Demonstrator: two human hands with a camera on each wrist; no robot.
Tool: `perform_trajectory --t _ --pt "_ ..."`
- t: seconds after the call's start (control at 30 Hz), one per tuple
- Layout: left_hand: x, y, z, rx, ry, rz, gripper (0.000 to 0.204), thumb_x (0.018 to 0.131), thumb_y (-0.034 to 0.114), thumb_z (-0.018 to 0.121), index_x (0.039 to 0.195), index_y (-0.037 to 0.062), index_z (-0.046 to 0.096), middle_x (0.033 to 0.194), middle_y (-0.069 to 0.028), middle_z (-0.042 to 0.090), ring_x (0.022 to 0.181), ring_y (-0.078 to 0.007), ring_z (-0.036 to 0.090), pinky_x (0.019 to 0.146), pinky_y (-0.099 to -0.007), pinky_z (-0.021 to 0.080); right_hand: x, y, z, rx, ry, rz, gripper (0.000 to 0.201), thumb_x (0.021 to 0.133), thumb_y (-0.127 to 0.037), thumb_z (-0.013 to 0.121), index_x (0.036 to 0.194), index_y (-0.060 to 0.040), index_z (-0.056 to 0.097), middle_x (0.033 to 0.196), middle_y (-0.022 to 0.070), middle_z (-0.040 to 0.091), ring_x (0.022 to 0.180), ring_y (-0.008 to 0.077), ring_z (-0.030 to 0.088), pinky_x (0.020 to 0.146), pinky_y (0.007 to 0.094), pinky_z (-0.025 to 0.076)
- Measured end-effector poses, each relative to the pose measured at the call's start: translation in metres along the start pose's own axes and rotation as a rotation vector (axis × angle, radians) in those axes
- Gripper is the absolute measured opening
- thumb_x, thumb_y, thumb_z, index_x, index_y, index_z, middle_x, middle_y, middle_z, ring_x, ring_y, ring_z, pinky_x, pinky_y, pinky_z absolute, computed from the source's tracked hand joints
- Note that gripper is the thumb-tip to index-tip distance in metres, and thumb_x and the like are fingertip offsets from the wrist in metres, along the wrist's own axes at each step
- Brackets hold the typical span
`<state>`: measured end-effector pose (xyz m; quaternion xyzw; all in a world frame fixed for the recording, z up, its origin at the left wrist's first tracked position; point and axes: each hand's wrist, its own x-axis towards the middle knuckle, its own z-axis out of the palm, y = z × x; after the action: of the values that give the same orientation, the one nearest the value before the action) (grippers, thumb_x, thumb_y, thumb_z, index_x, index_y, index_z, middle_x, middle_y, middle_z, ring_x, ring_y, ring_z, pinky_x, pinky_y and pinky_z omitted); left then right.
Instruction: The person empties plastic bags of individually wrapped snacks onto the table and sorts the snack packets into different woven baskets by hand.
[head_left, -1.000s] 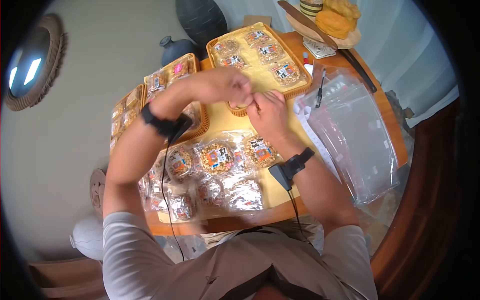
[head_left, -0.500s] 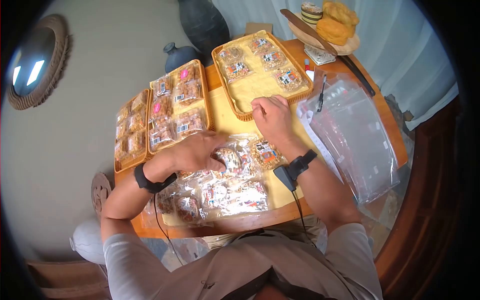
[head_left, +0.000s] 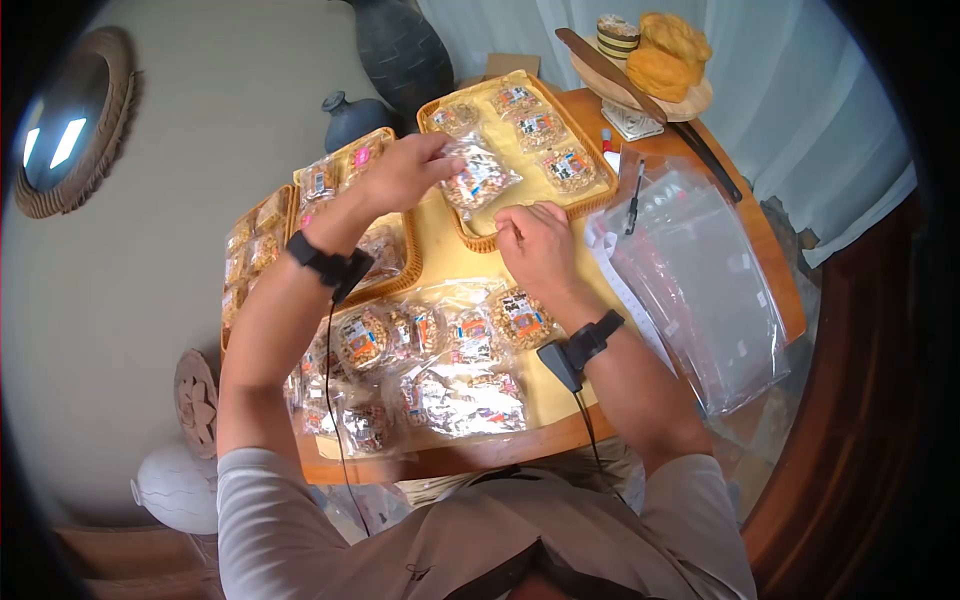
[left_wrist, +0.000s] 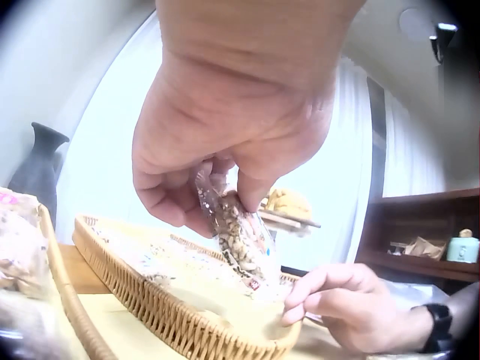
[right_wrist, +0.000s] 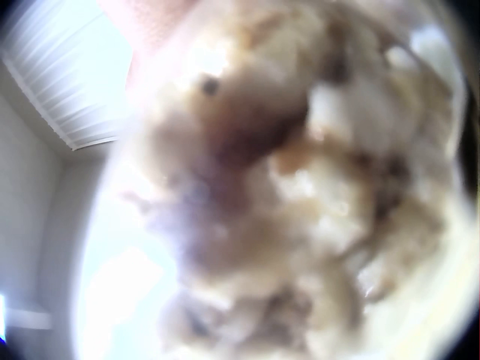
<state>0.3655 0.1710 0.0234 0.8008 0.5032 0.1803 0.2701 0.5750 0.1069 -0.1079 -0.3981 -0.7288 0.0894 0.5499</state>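
My left hand (head_left: 410, 170) pinches a round nut cake in a clear labelled bag (head_left: 478, 180) over the front left of the large wicker tray (head_left: 482, 243). In the left wrist view the bagged cake hangs on edge beneath my fingers (left_wrist: 172, 202). My right hand (head_left: 540, 240) lies at the tray's front rim, fingers curled over it. Several similar bagged cakes sit on the tray's yellow cloth. Closer to me lies a group of bagged nut cakes (head_left: 465, 400), one of them (head_left: 522, 318) beside my right wrist. A blurred nut cake (right_wrist: 322, 202) fills the right wrist view.
Two smaller wicker trays (head_left: 412, 265) of bagged snacks stand at the left. On the right lie clear plastic bags (head_left: 700, 290), a pen (head_left: 634, 200) and a white measuring tape (head_left: 628, 275). Dark vases (head_left: 400, 60) and a stand with a yellow display piece (head_left: 665, 75) are behind.
My left hand came back from the tray to the near group, took up a bagged nut cake and carried it forward over the tray. My right hand stays at the tray's front rim.
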Motion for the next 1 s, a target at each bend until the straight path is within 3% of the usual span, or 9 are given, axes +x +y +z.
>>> perform_trajectory --t 0.13,0.17,0.3,0.47,0.63,0.73,0.8,0.93,1.0 --pt "0.042 -0.019 0.028 0.136 -0.186 -0.028 0.034 0.095 0.029 0.069 0.115 0.0022 0.064 0.095 -0.0161 0.069 0.085 -0.0239 0.065 0.077 -0.0384 0.05 0.001 0.001 0.0 0.013 0.012 -0.007 0.005 0.084 -0.009 0.063 0.088 -0.0089 0.066 0.081 0.0085 0.07 0.082 0.03 0.066 0.088 0.0423 0.047" --pt "0.042 -0.028 0.041 0.266 -0.066 0.078 0.035 0.096 0.027 0.066 0.121 0.0024 0.064 0.103 -0.0167 0.073 0.091 -0.0257 0.069 0.081 -0.0384 0.052 0.0 0.001 0.001 0.013 0.011 -0.004 0.005 0.084 -0.009 0.063 0.088 -0.0089 0.066 0.081 0.0085 0.07 0.082 0.03 0.066 0.088 0.0423 0.047" --pt "0.043 -0.005 0.052 0.511 -0.217 0.022 0.038 0.092 0.029 0.066 0.122 0.0068 0.065 0.111 -0.0192 0.071 0.101 -0.0395 0.067 0.086 -0.0446 0.053 0.002 0.003 0.001 0.014 0.033 -0.027 0.005 0.084 -0.008 0.062 0.088 -0.0086 0.066 0.081 0.0091 0.07 0.081 0.0302 0.066 0.088 0.0425 0.047" --pt "0.022 0.002 0.04 0.87 -0.147 0.013 0.034 0.092 0.033 0.065 0.114 0.0079 0.07 0.104 -0.0182 0.072 0.096 -0.0361 0.069 0.083 -0.0441 0.053 0.001 0.004 0.0 0.021 -0.005 -0.008 0.005 0.085 -0.008 0.061 0.087 -0.0081 0.065 0.081 0.01 0.069 0.081 0.0306 0.066 0.087 0.043 0.047" --pt "-0.04 0.061 0.028 0.299 -0.751 -0.033 0.047 0.096 0.049 0.062 0.103 0.0037 0.072 0.094 -0.0178 0.072 0.091 -0.0325 0.07 0.081 -0.0419 0.053 0.002 0.003 0.002 0.015 0.017 -0.02 0.006 0.085 -0.007 0.061 0.087 -0.008 0.066 0.08 0.0101 0.069 0.08 0.0304 0.067 0.087 0.043 0.047" --pt "-0.071 0.057 0.07 0.177 -0.548 0.007 0.05 0.094 0.051 0.065 0.105 0.0028 0.072 0.091 -0.017 0.072 0.088 -0.0296 0.07 0.079 -0.0405 0.053 0.001 0.002 0.002 0.013 0.023 -0.008 0.006 0.084 -0.007 0.061 0.088 -0.008 0.066 0.08 0.0095 0.07 0.081 0.0295 0.067 0.088 0.0424 0.047" --pt "-0.077 0.059 0.086 0.123 -0.517 -0.129 0.049 0.094 0.048 0.068 0.107 0.0013 0.071 0.086 -0.0127 0.071 0.08 -0.0237 0.067 0.074 -0.0382 0.052 0.001 0.001 0.002 0.023 0.012 -0.012 0.007 0.084 -0.007 0.061 0.089 -0.0081 0.067 0.081 0.0093 0.071 0.081 0.0286 0.068 0.089 0.0416 0.047" --pt "-0.073 0.035 0.092 -0.15 -0.495 -0.162 0.046 0.092 0.044 0.071 0.099 -0.001 0.069 0.076 -0.0057 0.064 0.07 -0.0155 0.057 0.064 -0.0337 0.047 -0.001 -0.001 0.0 0.025 0.003 0.01 0.007 0.085 -0.008 0.061 0.089 -0.0084 0.067 0.082 0.0093 0.071 0.082 0.0285 0.068 0.09 0.0414 0.046" --pt "-0.073 0.027 0.079 -0.309 -0.596 -0.341 0.04 0.09 0.04 0.073 0.089 0.0005 0.067 0.071 0.0008 0.054 0.065 -0.0095 0.046 0.057 -0.0293 0.039 0.001 0.0 0.0 0.022 0.006 0.024 0.007 0.085 -0.008 0.061 0.089 -0.0085 0.067 0.081 0.0093 0.071 0.082 0.0284 0.068 0.09 0.0414 0.046"
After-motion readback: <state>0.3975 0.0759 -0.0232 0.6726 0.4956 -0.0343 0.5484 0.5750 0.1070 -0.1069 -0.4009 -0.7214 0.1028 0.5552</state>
